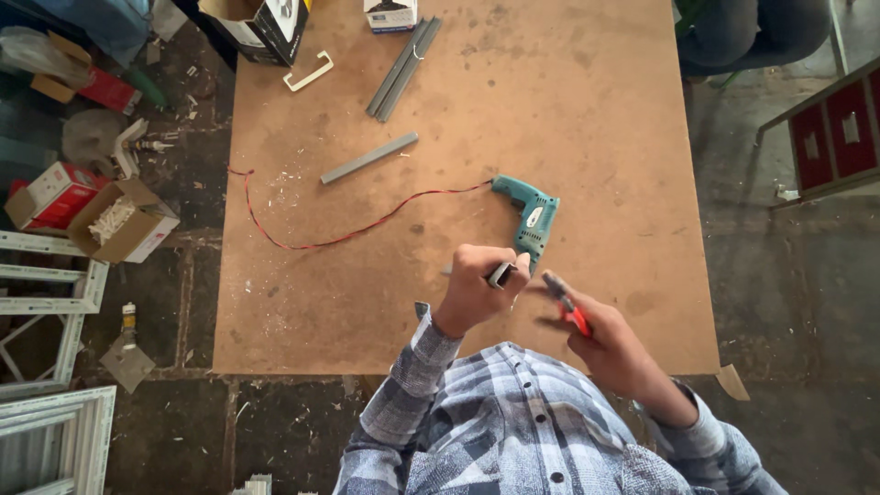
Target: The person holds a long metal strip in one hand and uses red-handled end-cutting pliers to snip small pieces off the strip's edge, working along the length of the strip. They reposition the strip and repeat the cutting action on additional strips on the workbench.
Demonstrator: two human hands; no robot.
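- Left hand (477,291) has its grip closed on a short grey metal piece (500,273), raised above the counter (302,302).
- Right hand (612,346) grips red-handled pliers (566,304), tips near the piece.
- A slip of the pliers could nick the left fingers.
- The teal drill (529,218) lies just beyond; its cord (348,234) could snag.

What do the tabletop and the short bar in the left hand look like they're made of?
Tabletop: likely fibreboard, matte brown, uniform and grainless, dusty. Bar in the left hand: probably grey metal or plastic profile; too small to tell which.
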